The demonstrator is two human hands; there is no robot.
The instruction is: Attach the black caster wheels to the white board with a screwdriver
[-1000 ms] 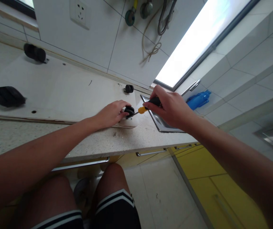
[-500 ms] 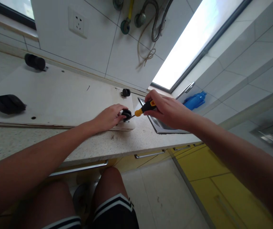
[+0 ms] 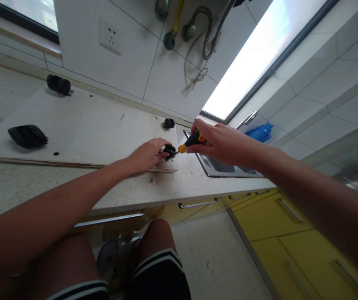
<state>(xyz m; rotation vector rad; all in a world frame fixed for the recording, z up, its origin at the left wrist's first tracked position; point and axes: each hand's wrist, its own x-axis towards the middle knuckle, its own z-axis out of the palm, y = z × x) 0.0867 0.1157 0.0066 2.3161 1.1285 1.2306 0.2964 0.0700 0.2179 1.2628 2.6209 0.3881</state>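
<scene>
At the far left a black ribbed plastic part [image 3: 28, 136] lies on a white board [image 3: 81, 133], and what it is cannot be made out. A black caster wheel [image 3: 59, 84] sits at the board's far left corner, just beside the tiled wall. The board lies flat on a speckled stone bench [image 3: 166, 187], its near edge chipped and set back from the bench's front edge, leaving a bare strip of stone. A small hole [image 3: 56, 153] shows near that edge.

The left hand [image 3: 147, 153] rests on the board's near right corner, fingers closed around a black caster [image 3: 169, 151]; the hand hides most of the caster and its mount. Another small caster [image 3: 168, 123] stands at the board's far right corner, well apart from the hands.

The right hand [image 3: 221, 141] grips a screwdriver [image 3: 191, 141] with a yellow and black handle. Its tip points at the held caster, but the shaft is too thin and blurred to tell whether it touches a screw.

Beyond the right hand a steel sink [image 3: 225, 166] is sunk in the bench, partly covered by the forearm. A blue bottle [image 3: 261, 131] lies behind it by a bright window [image 3: 260, 54]. Yellow cabinet fronts [image 3: 279, 221] run under the bench, with open tiled floor [image 3: 210, 258] between them and the person's knees.
</scene>
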